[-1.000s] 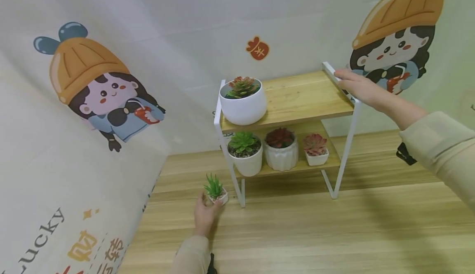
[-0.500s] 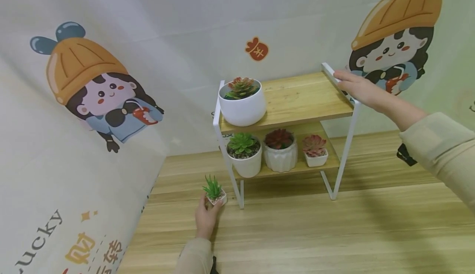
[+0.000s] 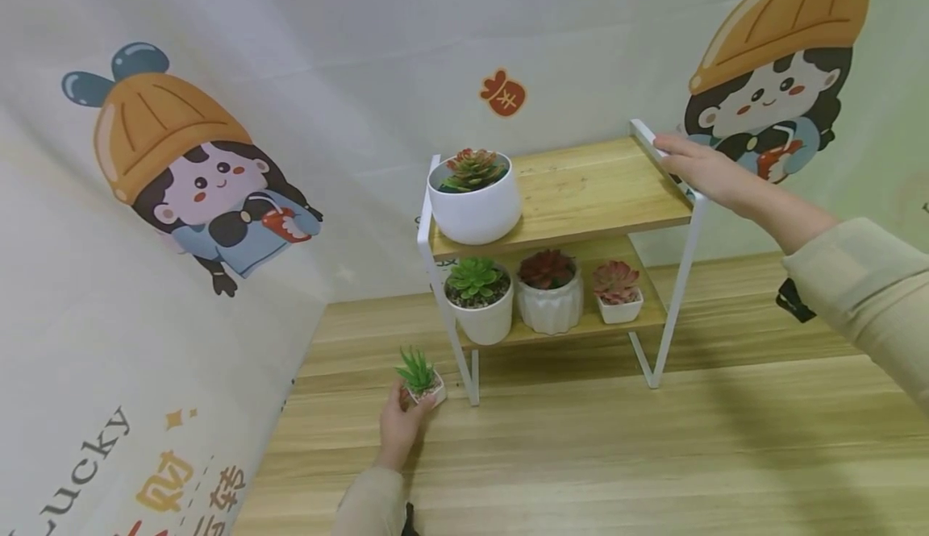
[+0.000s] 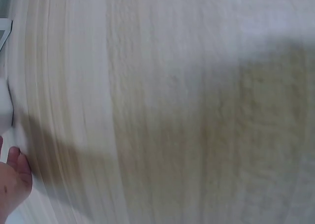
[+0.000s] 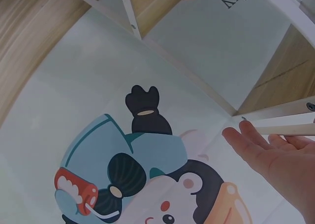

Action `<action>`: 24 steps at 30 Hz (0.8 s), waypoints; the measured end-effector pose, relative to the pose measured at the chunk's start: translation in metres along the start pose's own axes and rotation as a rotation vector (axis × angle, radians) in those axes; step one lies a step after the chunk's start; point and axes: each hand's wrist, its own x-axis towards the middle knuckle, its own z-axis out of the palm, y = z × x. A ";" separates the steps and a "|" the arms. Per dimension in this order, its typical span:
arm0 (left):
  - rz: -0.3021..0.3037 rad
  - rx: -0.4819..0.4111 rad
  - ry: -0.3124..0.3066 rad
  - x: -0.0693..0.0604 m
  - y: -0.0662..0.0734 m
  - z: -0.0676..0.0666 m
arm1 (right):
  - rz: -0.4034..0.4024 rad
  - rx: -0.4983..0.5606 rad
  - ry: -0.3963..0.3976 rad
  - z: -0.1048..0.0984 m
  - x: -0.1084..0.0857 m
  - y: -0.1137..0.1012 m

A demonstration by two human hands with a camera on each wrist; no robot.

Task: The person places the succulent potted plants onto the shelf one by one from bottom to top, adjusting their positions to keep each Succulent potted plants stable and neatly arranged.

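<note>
A small green spiky succulent in a square white pot [image 3: 417, 376] is on the wooden floor, left of the shelf. My left hand [image 3: 402, 430] holds this pot, thumb on its near right side and fingers on its left. In the left wrist view, only part of the hand [image 4: 17, 179] and a corner of the white pot [image 4: 5, 108] show at the left edge. My right hand [image 3: 702, 167] rests on the right top rail of the two-tier plant shelf [image 3: 595, 185]. In the right wrist view, its fingers [image 5: 248, 147] stretch out, fairly straight, by the white frame.
A red-green succulent in a round white pot [image 3: 475, 209] stands at the upper tier's left. Below are a green succulent [image 3: 485, 310], a dark red one [image 3: 550, 302] and a small pink one [image 3: 619, 306], all in white pots. A printed cloth [image 3: 363, 76] hangs behind.
The little green succulent in the square pot has tilted slightly in my left hand and sits marginally lower. My right hand keeps its place on the shelf rail.
</note>
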 end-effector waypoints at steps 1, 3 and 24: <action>0.005 -0.006 -0.011 -0.001 0.000 -0.001 | 0.000 0.000 0.000 0.000 0.000 0.000; 0.021 -0.019 -0.032 -0.003 -0.001 -0.003 | 0.001 -0.001 0.001 0.000 0.000 0.000; 0.161 0.127 -0.281 -0.025 0.012 -0.005 | 0.001 0.017 -0.006 0.000 0.000 -0.001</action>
